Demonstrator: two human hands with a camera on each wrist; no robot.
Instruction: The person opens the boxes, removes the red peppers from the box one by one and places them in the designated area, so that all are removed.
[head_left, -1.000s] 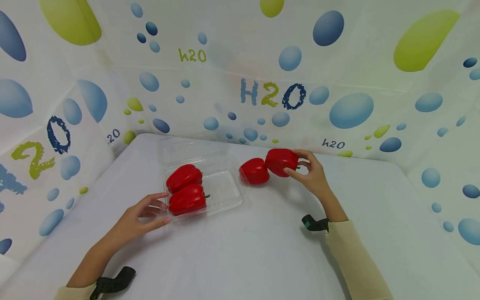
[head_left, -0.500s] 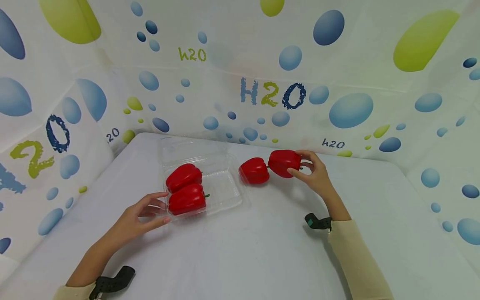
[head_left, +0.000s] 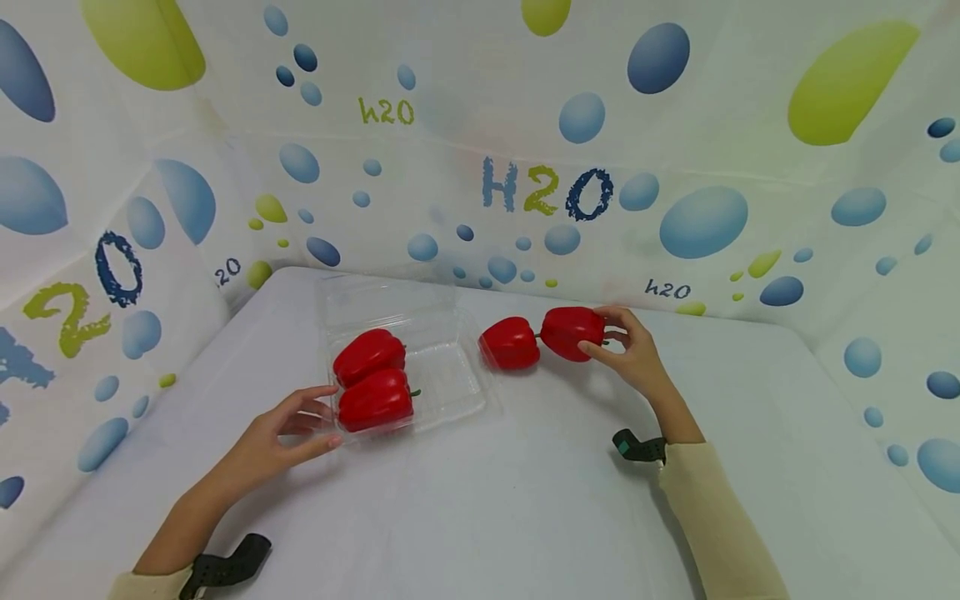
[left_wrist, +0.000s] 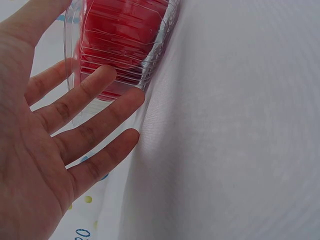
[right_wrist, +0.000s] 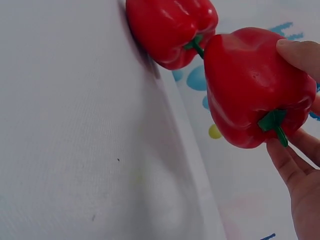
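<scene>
While a white table (head_left: pixel 525 500) spreads bare toward the camera, a clear clamshell tray (head_left: pixel 450 379) cradles two red peppers (head_left: pixel 371 379) along its left side, leaving its right half free. The left hand (head_left: pixel 281 429), fingers straight and holding nothing, steadies the tray's near corner. The right hand (head_left: pixel 633 354) grips a pepper (head_left: pixel 572 332) beside another loose pepper (head_left: pixel 510 342), near the far edge.

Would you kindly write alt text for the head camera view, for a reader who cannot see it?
A person's right hand grips a red bell pepper on a white table, next to a second loose pepper. The left hand touches the near corner of a clear plastic clamshell tray holding two more red peppers.
</scene>
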